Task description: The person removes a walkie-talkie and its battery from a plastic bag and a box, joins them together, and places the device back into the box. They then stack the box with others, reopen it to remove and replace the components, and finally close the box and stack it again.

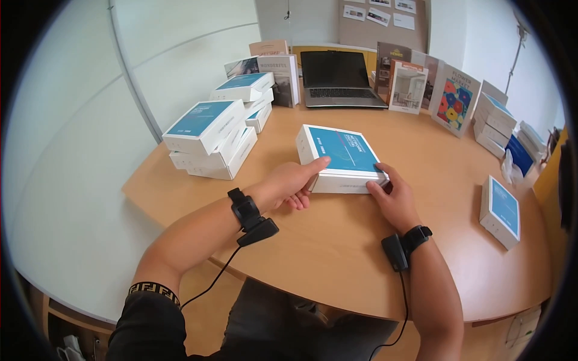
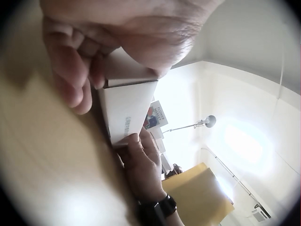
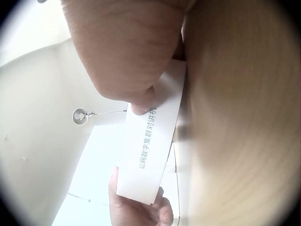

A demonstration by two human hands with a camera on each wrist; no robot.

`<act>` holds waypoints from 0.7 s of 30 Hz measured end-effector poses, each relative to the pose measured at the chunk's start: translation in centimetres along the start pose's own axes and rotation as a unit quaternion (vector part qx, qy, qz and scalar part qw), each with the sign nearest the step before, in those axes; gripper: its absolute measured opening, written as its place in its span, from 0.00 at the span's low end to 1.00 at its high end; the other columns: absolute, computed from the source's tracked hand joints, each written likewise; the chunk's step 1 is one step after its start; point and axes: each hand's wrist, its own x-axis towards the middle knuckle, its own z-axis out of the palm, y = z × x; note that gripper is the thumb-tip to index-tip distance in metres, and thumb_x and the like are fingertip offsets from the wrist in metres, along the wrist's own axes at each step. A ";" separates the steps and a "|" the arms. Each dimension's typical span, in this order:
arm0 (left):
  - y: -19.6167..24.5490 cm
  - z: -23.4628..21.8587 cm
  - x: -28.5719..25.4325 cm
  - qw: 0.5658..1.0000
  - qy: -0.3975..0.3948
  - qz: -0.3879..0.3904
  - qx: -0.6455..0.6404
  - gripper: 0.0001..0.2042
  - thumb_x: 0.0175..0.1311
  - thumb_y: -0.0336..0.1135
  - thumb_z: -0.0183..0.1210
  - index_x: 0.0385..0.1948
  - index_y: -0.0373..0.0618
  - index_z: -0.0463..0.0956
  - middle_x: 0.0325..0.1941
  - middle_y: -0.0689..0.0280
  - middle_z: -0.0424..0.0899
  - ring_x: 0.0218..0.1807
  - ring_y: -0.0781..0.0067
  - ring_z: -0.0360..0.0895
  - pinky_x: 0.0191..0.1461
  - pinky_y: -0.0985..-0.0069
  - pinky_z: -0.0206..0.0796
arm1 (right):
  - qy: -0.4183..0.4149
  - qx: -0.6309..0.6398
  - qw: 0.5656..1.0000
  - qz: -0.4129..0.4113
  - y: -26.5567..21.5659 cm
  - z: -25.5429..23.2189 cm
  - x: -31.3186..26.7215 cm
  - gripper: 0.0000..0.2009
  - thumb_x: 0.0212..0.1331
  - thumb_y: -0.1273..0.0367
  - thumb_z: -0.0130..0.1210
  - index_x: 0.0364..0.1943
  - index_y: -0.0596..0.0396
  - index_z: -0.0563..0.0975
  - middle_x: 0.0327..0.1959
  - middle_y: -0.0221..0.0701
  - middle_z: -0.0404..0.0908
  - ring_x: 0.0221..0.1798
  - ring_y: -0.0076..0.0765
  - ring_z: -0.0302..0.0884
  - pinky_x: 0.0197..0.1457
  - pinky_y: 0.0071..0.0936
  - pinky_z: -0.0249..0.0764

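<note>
Gripping a flat white cardboard box with a blue printed top (image 1: pixel 344 149) by its near corners, a person's 2 bare hands work over a tan wood-surfaced table (image 1: pixel 337 253). The left hand (image 1: pixel 295 182) holds the near left corner, its thumb laid on the blue top and its other fingers curled lower down at the corner. The right hand (image 1: pixel 397 201) pinches the near right corner, thumb against the white near wall and fingers at the top edge. Between the 2 grips, that wall carries a line of dark Chinese characters. Whether the box rests fully on the table or is slightly raised cannot be told.

Just behind each grip, a black strap with a small black device circles the wrist. To the left of the left grip and a little beyond it stands a stack of white cardboard boxes with blue tops (image 1: pixel 205 135); a 2nd such stack is farther back. Well beyond both grips, an open silver laptop with a dark screen (image 1: pixel 337 75) faces the person. Beyond the right grip, to its right, stands an upright book with a colourful flower cover (image 1: pixel 456 101). Well apart from the right grip, on its right, lies another white box with a blue face (image 1: pixel 501 210).
</note>
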 end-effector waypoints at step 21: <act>7.2 -0.4 -2.6 0.939 -0.023 0.123 -0.320 0.14 0.66 0.37 0.63 0.20 0.52 0.70 0.18 0.75 0.74 0.17 0.85 0.68 0.18 0.86 0.56 | 0.029 0.079 0.996 -0.021 1.2 0.9 0.2 0.30 0.61 0.61 0.67 0.66 0.55 0.71 0.47 0.40 0.82 0.47 0.35 0.81 0.56 0.33 0.77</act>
